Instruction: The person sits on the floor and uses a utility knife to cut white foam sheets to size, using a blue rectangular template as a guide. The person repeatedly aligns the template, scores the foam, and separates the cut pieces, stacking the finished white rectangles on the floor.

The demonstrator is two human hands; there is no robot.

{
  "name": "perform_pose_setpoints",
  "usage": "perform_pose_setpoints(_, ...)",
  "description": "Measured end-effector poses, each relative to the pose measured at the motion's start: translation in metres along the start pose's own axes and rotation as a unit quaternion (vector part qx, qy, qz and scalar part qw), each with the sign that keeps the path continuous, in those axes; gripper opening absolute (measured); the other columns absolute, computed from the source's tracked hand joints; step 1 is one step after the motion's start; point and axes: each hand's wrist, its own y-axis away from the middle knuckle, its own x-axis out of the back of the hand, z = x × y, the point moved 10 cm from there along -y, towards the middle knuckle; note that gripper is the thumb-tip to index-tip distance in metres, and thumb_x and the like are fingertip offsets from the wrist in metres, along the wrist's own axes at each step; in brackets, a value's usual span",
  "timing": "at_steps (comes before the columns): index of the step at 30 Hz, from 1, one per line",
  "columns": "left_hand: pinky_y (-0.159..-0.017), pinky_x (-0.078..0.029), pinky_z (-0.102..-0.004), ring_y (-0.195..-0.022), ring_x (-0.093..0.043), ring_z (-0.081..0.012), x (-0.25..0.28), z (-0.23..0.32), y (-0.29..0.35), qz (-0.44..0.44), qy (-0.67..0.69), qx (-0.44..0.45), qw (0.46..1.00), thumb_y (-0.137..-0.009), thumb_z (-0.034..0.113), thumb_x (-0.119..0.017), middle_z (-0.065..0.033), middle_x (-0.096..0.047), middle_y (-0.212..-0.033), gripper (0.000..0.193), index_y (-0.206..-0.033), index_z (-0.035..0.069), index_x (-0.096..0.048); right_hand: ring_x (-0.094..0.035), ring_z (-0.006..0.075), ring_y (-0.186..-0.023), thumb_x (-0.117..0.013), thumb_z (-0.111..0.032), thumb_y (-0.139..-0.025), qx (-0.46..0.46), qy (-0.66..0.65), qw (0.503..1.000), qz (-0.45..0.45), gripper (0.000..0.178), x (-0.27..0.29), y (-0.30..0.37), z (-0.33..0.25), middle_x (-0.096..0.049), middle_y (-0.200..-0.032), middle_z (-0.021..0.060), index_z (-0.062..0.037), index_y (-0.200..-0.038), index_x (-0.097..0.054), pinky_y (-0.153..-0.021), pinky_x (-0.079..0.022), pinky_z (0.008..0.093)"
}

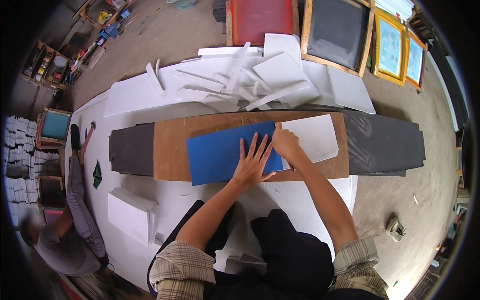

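A blue rectangular sheet (220, 152) lies slightly tilted over a white sheet (315, 137) on a brown board (170, 150). My left hand (252, 165) presses flat on the blue sheet near its right end, with its fingers spread. At the upper right corner of the blue sheet, my right hand (286, 142) is closed, its fingers bent down against the edge. A small dark tip shows by its fingers, but I cannot make out what it holds. Part of the white sheet is hidden under the blue one.
Dark grey boards (385, 142) stick out beneath the brown board. White offcuts (240, 90) lie heaped beyond it. A stack of white sheets (131, 215) sits at the near left. Framed screens (335, 37) stand at the back. Another person (75, 240) sits at far left; a shoe (395, 229) lies right.
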Motion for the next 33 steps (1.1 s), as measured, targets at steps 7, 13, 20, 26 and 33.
perform_pose_setpoints(7,-0.098,-0.012,-0.0642,-0.131,-0.014,-0.0385,-0.005,-0.011,-0.020,0.051,-0.030,0.058,0.997,-0.068,0.048,-0.064,-0.0150,-0.022,-0.140,0.087,-0.133,0.004,-0.028,-0.060,0.0404,-0.085,-0.045,-0.021,-0.083,0.020,0.006,1.000,-0.003,0.029,0.006,-0.016,-0.005,-0.061,-0.088,0.0254,0.0007,-0.101,-0.044,-0.076,-0.046,0.0495)
perform_pose_setpoints(13,-0.099,-0.013,-0.0625,-0.130,-0.015,-0.0383,0.000,-0.012,-0.018,0.040,-0.023,0.043,0.998,-0.070,0.048,-0.062,-0.0147,-0.022,-0.140,0.085,-0.133,0.002,-0.028,-0.062,0.0355,-0.085,-0.056,-0.013,-0.076,0.018,0.054,0.998,0.014,0.031,0.022,-0.011,-0.006,-0.062,-0.087,0.0212,0.0011,-0.102,-0.045,-0.073,-0.048,0.0445)
perform_pose_setpoints(20,-0.100,-0.014,-0.0618,-0.130,-0.017,-0.0379,0.005,-0.012,-0.018,0.050,-0.003,0.055,0.997,-0.065,0.045,-0.066,-0.0138,-0.025,-0.140,0.086,-0.132,0.004,-0.030,-0.062,0.0366,-0.083,-0.056,-0.012,-0.076,0.044,0.041,0.998,0.029,0.032,0.011,-0.024,-0.009,-0.062,-0.087,0.0223,0.0010,-0.103,-0.044,-0.072,-0.049,0.0447)
perform_pose_setpoints(26,-0.100,-0.014,-0.0608,-0.130,-0.017,-0.0359,0.002,-0.013,-0.019,0.057,-0.018,0.063,0.996,-0.062,0.045,-0.067,-0.0123,-0.025,-0.140,0.088,-0.132,0.007,-0.031,-0.060,0.0363,-0.090,-0.050,-0.017,-0.080,-0.019,-0.023,0.998,-0.060,0.028,0.004,-0.041,-0.002,-0.061,-0.092,0.0215,0.0006,-0.101,-0.047,-0.078,-0.046,0.0454)
perform_pose_setpoints(33,-0.100,-0.014,-0.0616,-0.131,-0.018,-0.0349,0.000,-0.013,-0.020,0.069,-0.032,0.067,0.995,-0.059,0.047,-0.069,-0.0108,-0.025,-0.140,0.089,-0.131,0.008,-0.033,-0.059,0.0371,-0.093,-0.045,-0.017,-0.083,-0.042,-0.044,0.995,-0.073,0.026,-0.011,0.005,0.020,-0.061,-0.093,0.0229,-0.0004,-0.103,-0.047,-0.079,-0.045,0.0480)
